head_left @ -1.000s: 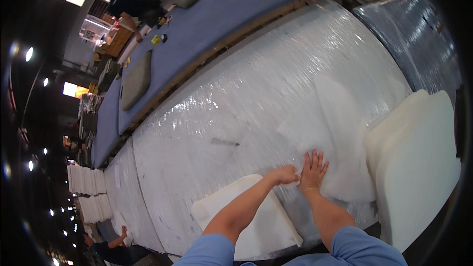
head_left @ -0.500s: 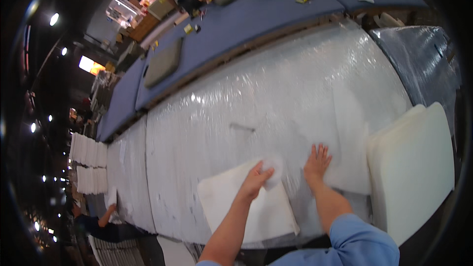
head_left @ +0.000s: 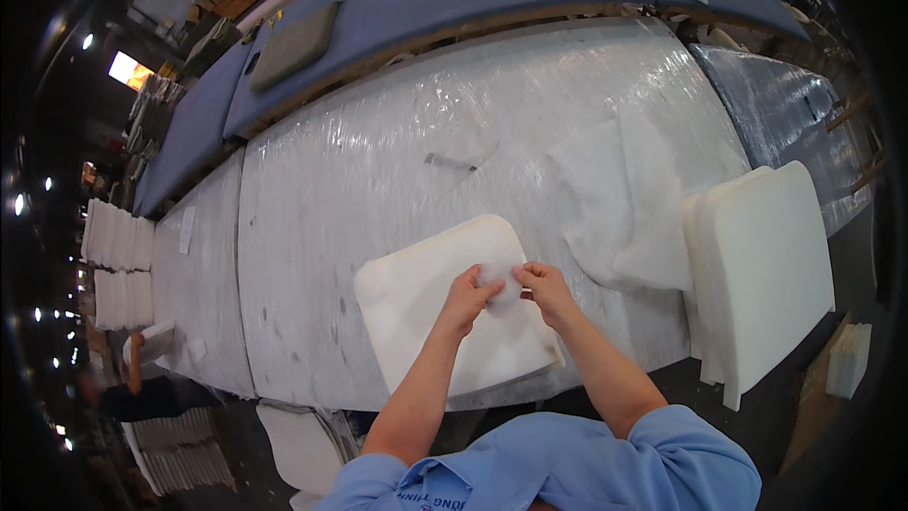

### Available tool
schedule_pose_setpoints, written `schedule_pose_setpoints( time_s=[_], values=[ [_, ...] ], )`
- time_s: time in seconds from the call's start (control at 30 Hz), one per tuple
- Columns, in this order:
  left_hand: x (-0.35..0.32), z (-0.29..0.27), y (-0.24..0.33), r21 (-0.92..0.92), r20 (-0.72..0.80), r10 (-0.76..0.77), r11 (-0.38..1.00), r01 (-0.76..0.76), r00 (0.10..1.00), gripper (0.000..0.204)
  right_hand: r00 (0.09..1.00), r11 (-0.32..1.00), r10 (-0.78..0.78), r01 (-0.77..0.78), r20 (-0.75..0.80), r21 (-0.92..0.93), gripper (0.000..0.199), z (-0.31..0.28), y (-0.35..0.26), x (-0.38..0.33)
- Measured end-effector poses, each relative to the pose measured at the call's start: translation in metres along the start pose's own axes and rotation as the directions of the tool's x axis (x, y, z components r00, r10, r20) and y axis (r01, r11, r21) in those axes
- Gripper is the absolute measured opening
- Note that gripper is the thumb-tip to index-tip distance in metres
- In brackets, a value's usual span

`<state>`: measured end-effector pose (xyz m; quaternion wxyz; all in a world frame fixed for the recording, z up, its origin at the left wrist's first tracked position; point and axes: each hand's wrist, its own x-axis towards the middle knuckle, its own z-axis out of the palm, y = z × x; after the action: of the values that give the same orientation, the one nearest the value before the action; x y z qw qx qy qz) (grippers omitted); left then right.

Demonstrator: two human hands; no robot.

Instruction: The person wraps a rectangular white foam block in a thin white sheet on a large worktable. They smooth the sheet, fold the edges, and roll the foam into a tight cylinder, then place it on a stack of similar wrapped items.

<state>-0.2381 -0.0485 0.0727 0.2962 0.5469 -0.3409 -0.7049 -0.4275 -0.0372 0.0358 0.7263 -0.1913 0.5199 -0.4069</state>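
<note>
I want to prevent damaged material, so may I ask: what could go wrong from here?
The white wadding pinched between the left hand and right hand looks thin, so it might tear if pulled. The single pad below could slide on the glossy plastic-covered table. The pad stack seems to reach past the table's edge, and may fall if bumped.

The wadding (head_left: 503,295) is white, the pad (head_left: 497,352) cream.

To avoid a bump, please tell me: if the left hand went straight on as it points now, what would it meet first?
The left hand would probably meet the white tuft between the hands, then the right hand; height above the white pad is unclear.
</note>
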Motion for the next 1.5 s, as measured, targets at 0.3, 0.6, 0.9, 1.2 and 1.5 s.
schedule_pose_setpoints(
  time_s=[0.3, 0.6, 0.9, 1.2, 1.5],
  values=[
    [-0.022, -0.066, -0.037, -0.120, -0.113, -0.011, 0.993, -0.003, 0.994, 0.020, 0.999, 0.997, -0.002, -0.001, 0.044, 0.071, 0.018, 0.050, 0.018, -0.022],
    [-0.039, -0.076, -0.022, -0.504, 0.124, -0.125, 0.847, 0.171, 0.984, 0.055, 0.991, 0.993, -0.109, 0.106, -0.073, -0.050, 0.012, 0.058, 0.030, 0.001],
    [-0.012, -0.109, -0.043, -0.102, -0.065, 0.015, 0.995, -0.022, 0.998, 0.054, 0.999, 0.971, 0.041, -0.038, 0.008, -0.235, 0.023, 0.070, 0.021, 0.002],
    [0.024, -0.123, -0.026, 0.113, 0.014, -0.062, 0.992, 0.061, 0.998, 0.045, 1.000, 0.945, 0.022, -0.019, 0.006, -0.327, 0.014, 0.050, 0.032, 0.044],
    [0.075, -0.101, 0.008, 0.485, -0.360, 0.376, 0.857, -0.173, 0.854, 0.033, 0.912, 0.819, -0.323, 0.135, -0.252, -0.558, 0.013, 0.046, 0.002, 0.113]
  ],
)
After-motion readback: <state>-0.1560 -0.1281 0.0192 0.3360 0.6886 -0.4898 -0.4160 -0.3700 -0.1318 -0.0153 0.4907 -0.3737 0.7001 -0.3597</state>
